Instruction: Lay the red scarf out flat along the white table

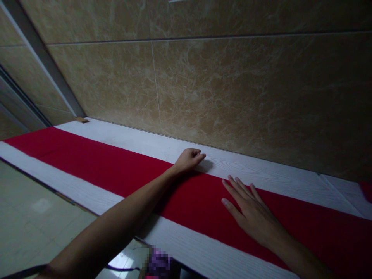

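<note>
Your 2 hands are both on the red cloth (pixel 95 162), a long strip that lies along the white table (pixel 139 141) and runs from the far left end towards the near right, parallel to the tiled wall (pixel 232 89) behind it. White board shows on both sides of the cloth: 1 band between the cloth and the wall, 1 band along the table's near edge.

Your left hand (pixel 188 159) is at the cloth's far edge, the side towards the wall. Its fingers are curled in, loosely closed, with the knuckles resting right where the red meets the white band. From this view you cannot tell whether the fingers pinch the cloth's edge or only press on it. Your left forearm crosses the whole width of the cloth to get there.

Your right hand (pixel 250 211) lies open and flat, palm down, on the middle of the cloth, to the right of the left hand and closer to the table's near edge. Its fingers are spread and point up the cloth towards the wall. It holds nothing.

So the left hand is the nearer to the cloth's far edge, and the cloth's long axis runs left and right under both hands.

At the far left end of the table, by the wall, sits a small brown block (pixel 81 119).
</note>
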A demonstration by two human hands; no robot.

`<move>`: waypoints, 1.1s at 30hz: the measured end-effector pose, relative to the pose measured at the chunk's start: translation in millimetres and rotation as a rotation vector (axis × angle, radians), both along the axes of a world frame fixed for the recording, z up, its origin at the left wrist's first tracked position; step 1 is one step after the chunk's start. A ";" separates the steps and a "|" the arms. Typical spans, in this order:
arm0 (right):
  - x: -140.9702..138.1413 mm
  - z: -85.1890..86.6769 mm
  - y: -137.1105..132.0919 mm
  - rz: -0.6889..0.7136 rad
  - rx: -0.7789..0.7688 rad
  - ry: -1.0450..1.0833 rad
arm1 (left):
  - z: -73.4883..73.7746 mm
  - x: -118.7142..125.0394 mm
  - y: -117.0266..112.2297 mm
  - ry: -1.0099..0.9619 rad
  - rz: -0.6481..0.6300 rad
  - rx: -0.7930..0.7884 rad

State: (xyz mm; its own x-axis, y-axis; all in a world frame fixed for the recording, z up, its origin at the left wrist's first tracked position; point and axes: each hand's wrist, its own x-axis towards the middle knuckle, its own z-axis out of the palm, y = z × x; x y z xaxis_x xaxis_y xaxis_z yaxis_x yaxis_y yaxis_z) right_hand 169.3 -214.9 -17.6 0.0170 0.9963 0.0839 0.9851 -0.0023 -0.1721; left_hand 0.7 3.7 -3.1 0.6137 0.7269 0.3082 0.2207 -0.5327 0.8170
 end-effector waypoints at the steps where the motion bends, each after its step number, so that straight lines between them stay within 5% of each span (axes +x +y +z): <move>1: 2.1 -0.3 -1.7 -0.005 0.000 -0.001 | -0.1 -0.1 0.0 -0.001 -0.001 0.002; 22: 90.6 -26.1 -57.9 -0.147 0.103 -0.048 | -0.5 -1.2 -0.3 -0.023 -0.020 0.011; 28: 134.9 -39.2 -84.3 -0.220 0.097 -0.070 | 1.5 -1.8 -1.2 -0.026 -0.015 0.014; 33: 186.1 -55.8 -113.6 -0.151 0.143 -0.149 | 2.8 -2.2 -1.9 -0.019 -0.010 0.016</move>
State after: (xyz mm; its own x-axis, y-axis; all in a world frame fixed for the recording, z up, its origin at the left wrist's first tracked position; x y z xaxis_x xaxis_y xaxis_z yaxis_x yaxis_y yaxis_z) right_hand 355.4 -328.5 -73.4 0.1419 0.9613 0.2362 0.9899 -0.1378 -0.0340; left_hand -1.5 1.9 -0.3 0.6149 0.7155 0.3316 0.1996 -0.5480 0.8123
